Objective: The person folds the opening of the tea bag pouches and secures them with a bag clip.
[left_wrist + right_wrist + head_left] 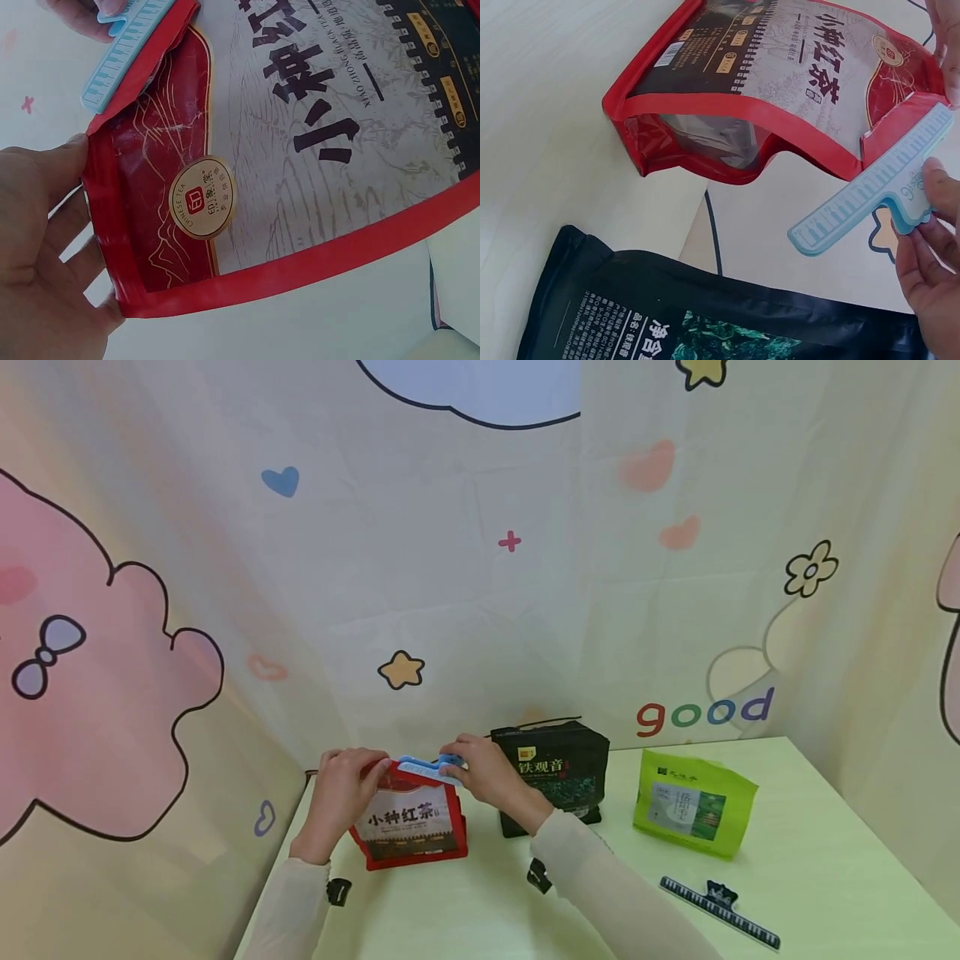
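A red and white bag of black tea (408,839) stands on the table at the left. My left hand (341,797) pinches its upper left corner, thumb on the printed side in the left wrist view, other fingers behind. My right hand (487,772) grips a light blue bag clip (870,191) by its handle, thumb on one side and fingers on the other. The clip has a piano-key pattern and lies along the folded top edge of the bag. Part of its length juts past the bag's corner in the right wrist view.
A black tea bag (555,772) stands just right of the red one, partly behind my right forearm. Farther right is a bright green tea bag (735,814). A black piano-key clip (716,910) lies in front of it. A patterned curtain (465,593) hangs behind the table.
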Demonstrator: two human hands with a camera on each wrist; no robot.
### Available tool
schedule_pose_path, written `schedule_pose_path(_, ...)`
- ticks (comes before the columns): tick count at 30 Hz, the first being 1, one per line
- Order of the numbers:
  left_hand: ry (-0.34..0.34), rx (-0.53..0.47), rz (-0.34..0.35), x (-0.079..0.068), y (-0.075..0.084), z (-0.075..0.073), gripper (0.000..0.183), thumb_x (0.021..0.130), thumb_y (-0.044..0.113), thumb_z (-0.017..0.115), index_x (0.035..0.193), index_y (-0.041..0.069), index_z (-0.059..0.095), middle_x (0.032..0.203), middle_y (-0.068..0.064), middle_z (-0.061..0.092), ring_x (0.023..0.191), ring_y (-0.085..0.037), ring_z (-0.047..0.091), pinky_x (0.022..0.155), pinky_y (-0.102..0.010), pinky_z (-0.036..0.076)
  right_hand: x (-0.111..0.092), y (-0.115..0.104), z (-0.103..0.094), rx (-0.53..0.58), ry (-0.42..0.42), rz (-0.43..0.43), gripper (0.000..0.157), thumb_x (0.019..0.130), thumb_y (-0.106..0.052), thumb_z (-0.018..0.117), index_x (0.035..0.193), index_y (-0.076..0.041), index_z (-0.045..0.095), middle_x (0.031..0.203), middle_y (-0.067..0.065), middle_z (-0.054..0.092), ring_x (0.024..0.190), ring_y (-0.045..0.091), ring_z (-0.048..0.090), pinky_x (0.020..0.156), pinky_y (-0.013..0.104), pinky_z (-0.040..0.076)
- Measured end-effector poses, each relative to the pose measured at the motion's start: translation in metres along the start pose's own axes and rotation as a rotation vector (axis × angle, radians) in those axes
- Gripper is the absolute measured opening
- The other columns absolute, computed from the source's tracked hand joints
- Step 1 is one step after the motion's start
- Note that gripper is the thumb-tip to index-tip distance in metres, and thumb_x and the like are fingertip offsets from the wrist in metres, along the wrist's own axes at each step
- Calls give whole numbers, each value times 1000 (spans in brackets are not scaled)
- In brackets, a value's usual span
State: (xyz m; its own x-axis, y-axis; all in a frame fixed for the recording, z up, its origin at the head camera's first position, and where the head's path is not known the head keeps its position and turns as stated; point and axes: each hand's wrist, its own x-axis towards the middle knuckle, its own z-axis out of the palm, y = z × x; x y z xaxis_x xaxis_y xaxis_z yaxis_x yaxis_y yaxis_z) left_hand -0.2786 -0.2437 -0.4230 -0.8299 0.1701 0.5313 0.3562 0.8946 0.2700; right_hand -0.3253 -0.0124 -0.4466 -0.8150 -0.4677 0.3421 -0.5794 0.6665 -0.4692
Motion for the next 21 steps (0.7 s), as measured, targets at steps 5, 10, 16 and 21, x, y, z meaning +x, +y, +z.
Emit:
schedule_pose_path(5,17,-18,1,0,-1,2,17,90,20,71,100,8,77,95,-9,76,90,-28,69,97,-50,40,-2,0,-2,12,22,-38,28,92,-27,67,115,-12,71,104,1,69,91,15,63,83,29,55)
schedule_pose_path(10,14,-38,-2,1,0,3,16,90,20,71,100,8,77,94,-9,77,88,-27,69,96,-48,38,0,0,-4,15,48,-82,25,91,-27,68,111,-12,73,99,0,69,87,14,63,80,27,54)
schedule_pose_path(16,-16,-57,-18,2,2,3,18,91,22,70,102,9,77,95,-9,77,89,-27,69,97,-47,36,3,-3,-4,26,36,-78,24,91,-26,68,111,-13,73,99,-1,68,84,12,60,77,23,53)
schedule_pose_path(21,-33,-52,-40,2,0,4,19,93,22,68,103,9,76,98,-9,76,92,-27,69,100,-47,35,6,-4,-2,15,9,-53,29,91,-28,68,115,-12,72,104,0,69,88,13,61,80,24,54)
